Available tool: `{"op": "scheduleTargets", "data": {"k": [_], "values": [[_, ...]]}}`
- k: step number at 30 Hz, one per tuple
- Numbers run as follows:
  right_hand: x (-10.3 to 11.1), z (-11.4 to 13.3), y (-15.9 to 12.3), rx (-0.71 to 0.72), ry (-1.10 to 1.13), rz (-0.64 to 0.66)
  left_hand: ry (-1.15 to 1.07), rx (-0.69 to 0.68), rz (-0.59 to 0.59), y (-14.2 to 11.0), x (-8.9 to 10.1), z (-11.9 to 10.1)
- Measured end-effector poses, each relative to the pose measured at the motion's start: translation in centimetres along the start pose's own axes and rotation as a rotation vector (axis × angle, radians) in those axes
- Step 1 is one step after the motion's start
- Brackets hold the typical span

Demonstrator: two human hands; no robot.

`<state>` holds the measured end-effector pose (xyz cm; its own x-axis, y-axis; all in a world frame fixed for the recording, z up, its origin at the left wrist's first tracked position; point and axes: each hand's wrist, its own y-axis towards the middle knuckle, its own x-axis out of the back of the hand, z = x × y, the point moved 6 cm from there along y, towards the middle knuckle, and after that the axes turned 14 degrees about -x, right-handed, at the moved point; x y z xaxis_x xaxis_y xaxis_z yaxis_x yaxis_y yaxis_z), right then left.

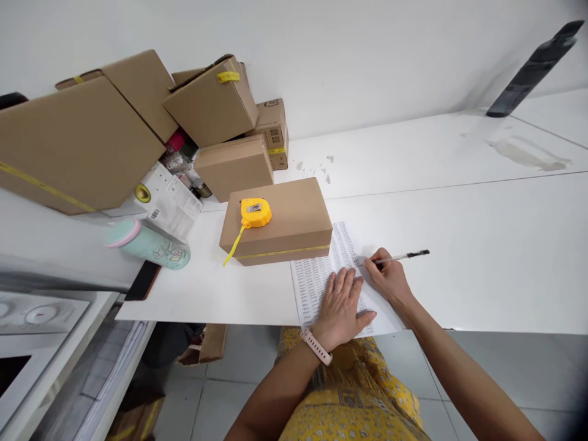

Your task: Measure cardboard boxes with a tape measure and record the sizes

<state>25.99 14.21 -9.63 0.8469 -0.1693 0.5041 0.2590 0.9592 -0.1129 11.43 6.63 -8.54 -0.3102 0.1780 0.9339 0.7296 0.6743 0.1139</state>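
A printed sheet of paper (307, 291) with columns of small text lies at the table's front edge. My left hand (340, 304) rests flat on it, fingers stretched out, a pink band around the wrist. In my right hand (389, 275) is a pen (408, 255), its tip side toward the sheet and its black end pointing right. Just behind the paper sits a closed cardboard box (294, 211), covering part of the sheet. A yellow tape measure (256, 212) with a yellow strap lies on top of that box.
Several cardboard boxes (211, 104) are stacked at the back left. A mint tumbler (156, 244) stands near a white carton (172, 202) on the left. At the far right is a dark bottle (528, 73). The white table (482, 257) runs along the wall.
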Motion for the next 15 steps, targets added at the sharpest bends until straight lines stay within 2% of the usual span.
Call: {"op": "scheduleTargets", "data": {"k": [6,9,12,14,15], "values": [[-0.1,-0.3,-0.1,-0.022,0.011,0.019,-0.029,0.002,-0.017,0.0,-0.1,0.1],[0.2,-0.3,-0.2,-0.015,0.051,-0.013,-0.070,-0.001,-0.048,0.0,-0.3,0.2],[0.4,0.5,-0.3,0.126,-0.008,-0.030,-0.134,-0.008,-0.116,-0.1,-0.2,0.1],[0.1,1.2,-0.4,0.293,-0.177,-0.005,-0.184,-0.011,-0.235,-0.6,1.2,0.1],[-0.1,1.4,-0.4,0.369,-0.277,0.002,-0.200,-0.014,-0.333,-1.1,2.5,0.1]]}}
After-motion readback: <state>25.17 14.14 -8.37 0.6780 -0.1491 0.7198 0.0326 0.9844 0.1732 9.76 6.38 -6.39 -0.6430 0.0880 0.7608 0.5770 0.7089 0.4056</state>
